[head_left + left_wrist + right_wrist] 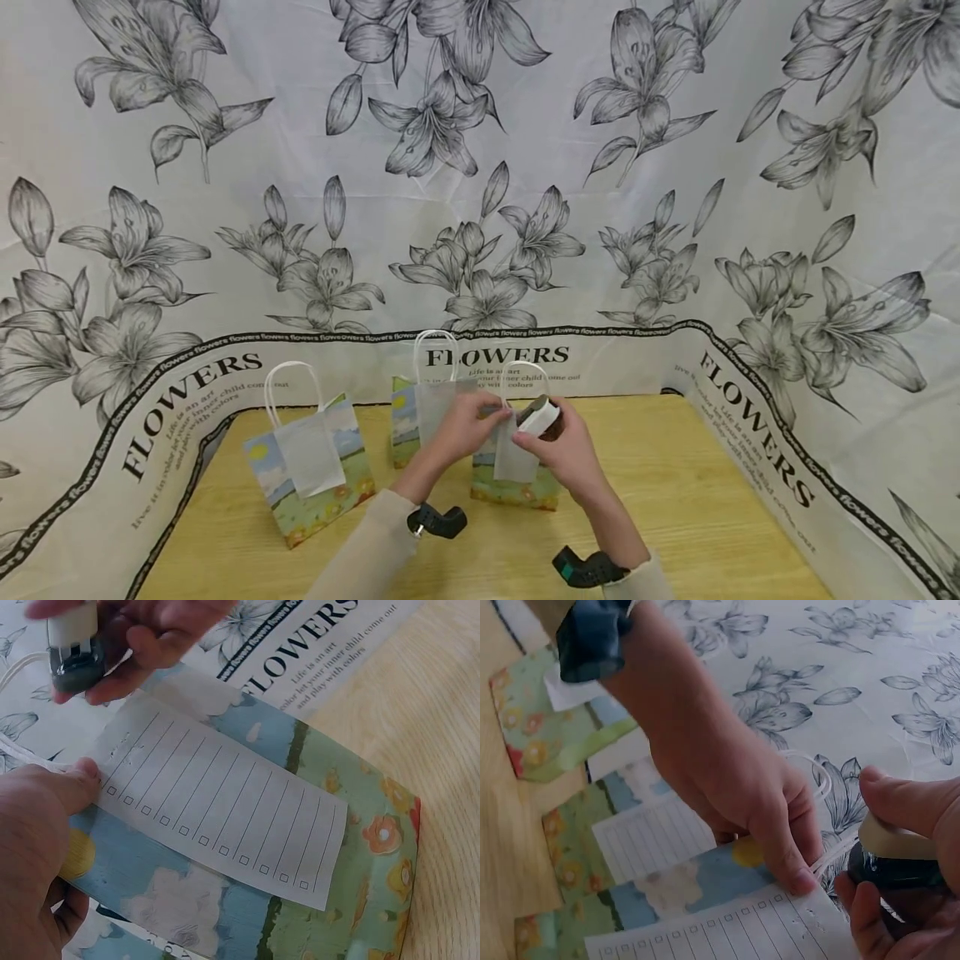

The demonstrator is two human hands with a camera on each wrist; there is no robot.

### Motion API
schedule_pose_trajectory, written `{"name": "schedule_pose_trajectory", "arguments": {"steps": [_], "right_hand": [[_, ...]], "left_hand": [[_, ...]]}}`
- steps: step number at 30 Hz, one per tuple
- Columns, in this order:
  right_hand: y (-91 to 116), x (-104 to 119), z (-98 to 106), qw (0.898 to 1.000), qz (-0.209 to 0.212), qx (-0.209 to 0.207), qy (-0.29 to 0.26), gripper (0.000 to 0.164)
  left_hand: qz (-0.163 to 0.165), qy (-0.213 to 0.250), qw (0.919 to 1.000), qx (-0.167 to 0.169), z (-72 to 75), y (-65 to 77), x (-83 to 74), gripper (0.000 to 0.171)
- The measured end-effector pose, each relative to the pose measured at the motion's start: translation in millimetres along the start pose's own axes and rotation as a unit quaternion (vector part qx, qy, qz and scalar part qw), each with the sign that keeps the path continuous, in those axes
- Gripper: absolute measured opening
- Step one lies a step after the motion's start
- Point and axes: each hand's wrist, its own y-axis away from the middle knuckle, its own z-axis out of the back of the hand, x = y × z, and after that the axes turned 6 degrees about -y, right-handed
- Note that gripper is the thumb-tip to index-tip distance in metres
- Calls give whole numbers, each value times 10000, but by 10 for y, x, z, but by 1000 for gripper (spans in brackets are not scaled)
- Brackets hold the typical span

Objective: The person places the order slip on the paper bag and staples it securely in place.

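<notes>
My left hand (467,427) pinches the top edge of a painted paper gift bag (517,493), near its white cord handle. Thumb and fingers grip both the bag and a white checklist sheet (225,806), which lies against the bag's front. Small marks show in the sheet's top end, close to the thumb. My right hand (572,450) holds a small white-and-dark stapler-like tool (75,641) between thumb and fingers, just beyond the bag's top edge. In the right wrist view, the tool (896,855) is apart from the sheet.
On the left stands another painted bag (352,483) with a white sheet (311,454) on its front. A third bag (405,429) with a sheet stands behind, between the two. A flower-printed cloth (637,367) rises around the wooden tabletop (675,500).
</notes>
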Motion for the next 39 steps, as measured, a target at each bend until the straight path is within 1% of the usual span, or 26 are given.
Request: {"name": "schedule_pose_trajectory", "arguments": {"steps": [3,6,7,9,12,14,16,20,23,27,29,31,33,35,39], "right_hand": [[-57,14,-33,9953,438,-84,861,57],[-147,32,-58,9837,901,-128,1553,58],[-174,30,-61,9803,984,-144,1706,59],[-200,15,-62,9761,1010,-171,1917,59],[-217,4,-53,9755,778,-120,2055,59],[-207,-16,-45,9749,702,-37,2113,59],[-210,-33,-39,9735,787,21,2146,59],[-248,-48,-30,9651,1080,-7,2384,59],[-295,-38,-27,9605,1084,62,2563,57],[-338,-22,-25,9569,1078,249,2686,58],[-349,-11,-23,9542,1043,302,2788,59],[-351,2,-14,9503,964,370,2939,61],[-349,19,0,9467,868,504,3062,62],[-360,31,17,9428,822,684,3158,63],[-387,45,46,9400,716,1010,3179,64]], "left_hand": [[21,-1,9999,125,-8,31,3,13],[-14,18,10000,64,-3,43,-2,13],[-23,42,10000,23,-3,46,-5,13],[-53,37,10000,10,-12,64,-11,14],[-84,-32,9999,113,-16,57,-13,15],[-103,-54,9998,162,-32,57,-8,15],[-143,-42,9998,104,-43,51,-2,16],[-243,-52,9997,-71,-35,30,8,15],[-324,-118,9994,-67,-2,6,11,15],[-368,-142,9991,-168,20,-12,6,15],[-339,-144,9991,-203,20,-13,-1,14],[-309,-147,9993,-142,14,-7,-11,14],[-274,-117,9995,-68,1,7,-21,13],[-278,-138,9995,-68,-8,16,-33,13],[-410,-262,9984,-293,-38,32,-34,15]]}}
